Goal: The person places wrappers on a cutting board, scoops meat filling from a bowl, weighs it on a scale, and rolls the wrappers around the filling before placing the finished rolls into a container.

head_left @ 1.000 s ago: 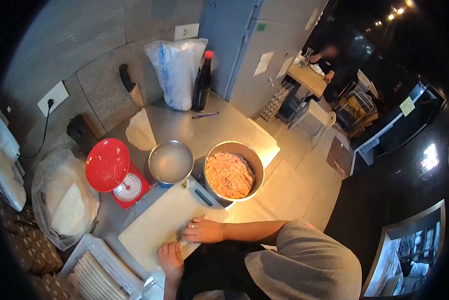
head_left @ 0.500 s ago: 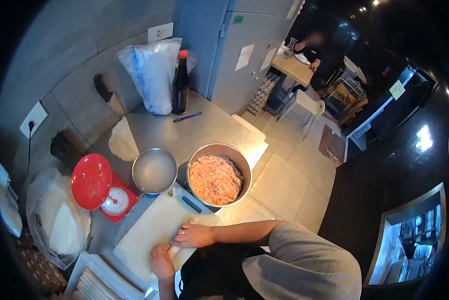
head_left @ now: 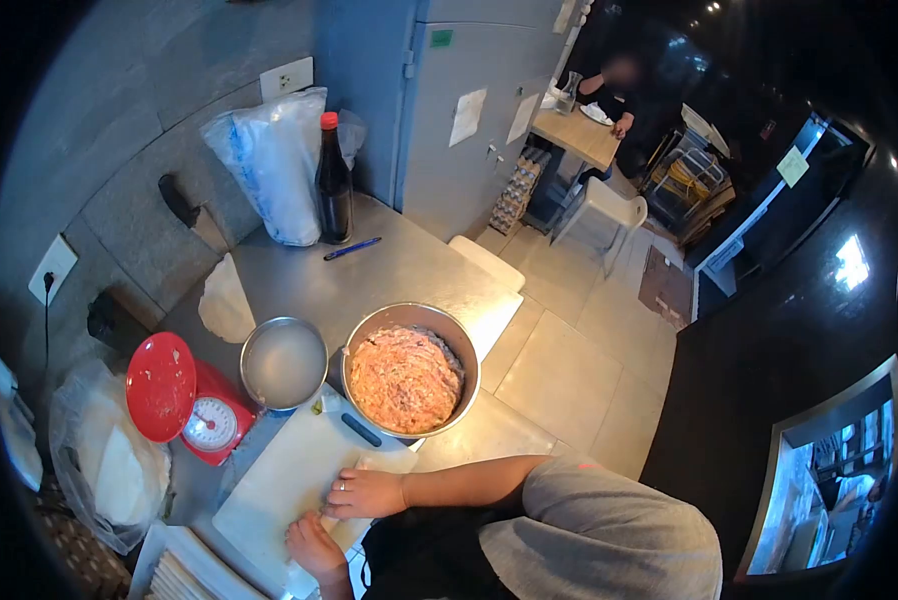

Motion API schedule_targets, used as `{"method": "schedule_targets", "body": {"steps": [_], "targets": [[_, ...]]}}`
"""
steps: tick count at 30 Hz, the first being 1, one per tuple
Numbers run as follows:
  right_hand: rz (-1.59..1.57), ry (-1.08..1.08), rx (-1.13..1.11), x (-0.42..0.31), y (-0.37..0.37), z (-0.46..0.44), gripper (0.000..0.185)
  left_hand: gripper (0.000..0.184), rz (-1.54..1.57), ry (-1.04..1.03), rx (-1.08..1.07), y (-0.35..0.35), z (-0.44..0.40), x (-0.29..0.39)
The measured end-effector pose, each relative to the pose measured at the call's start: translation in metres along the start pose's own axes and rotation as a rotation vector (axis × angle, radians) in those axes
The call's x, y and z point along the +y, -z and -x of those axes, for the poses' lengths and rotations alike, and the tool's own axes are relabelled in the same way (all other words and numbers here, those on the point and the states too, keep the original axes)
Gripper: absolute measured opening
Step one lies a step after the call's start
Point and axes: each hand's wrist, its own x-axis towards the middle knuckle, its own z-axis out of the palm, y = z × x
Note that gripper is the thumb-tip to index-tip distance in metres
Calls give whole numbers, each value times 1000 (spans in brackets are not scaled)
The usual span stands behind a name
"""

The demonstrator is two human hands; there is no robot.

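A white cutting board (head_left: 274, 500) lies in front of me. My right hand (head_left: 366, 493), with a ring on one finger, is curled palm-down over a thin, pale uncooked spring roll (head_left: 369, 465) on the board; only a bit of it shows past the fingers. My left hand (head_left: 315, 546) is beside it, nearer to me, fingers bent and pressed down on the same roll, which the hands mostly hide. Just beyond the board stands a metal pot of pinkish minced meat filling (head_left: 406, 378). At the lower left, a tray (head_left: 156, 548) holds several white rolls.
Left of the pot are a metal bowl of cloudy liquid (head_left: 284, 362) and a red kitchen scale (head_left: 194, 400). Wrappers (head_left: 124, 475) sit in a plastic bag. A dark bottle (head_left: 335, 190), pen (head_left: 352, 249) and knife (head_left: 194, 215) are farther back. A person (head_left: 609, 100) sits at a distant table.
The view has shifted, so the bench things appear lower and farther left. My hands stay on the roll, have drawn closer together, and now cover more of it.
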Motion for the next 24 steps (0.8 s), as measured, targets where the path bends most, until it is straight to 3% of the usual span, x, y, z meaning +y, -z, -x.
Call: {"method": "schedule_targets", "body": {"steps": [3,6,9,16,18,20,24], "targets": [[-19,-1,-4,0,2,1,32,13,15,27,108,-13,-2,0],[9,-11,-10,0,-1,0,30,14,51,33,61,-17,-7,-5],[-29,2,121,2,-1,-2,21,12,-18,75,93,-19,-9,-6],[-40,-20,56,1,1,-1,21,14,22,12,44,-9,-10,-2],[-45,-11,9,3,-2,0,26,34,1,-19,51,-6,-2,-8],[-55,-8,0,2,-5,0,28,15,-34,36,69,0,-9,11],[-62,-2,35,4,-2,1,25,13,-54,46,94,-6,-16,17]]}}
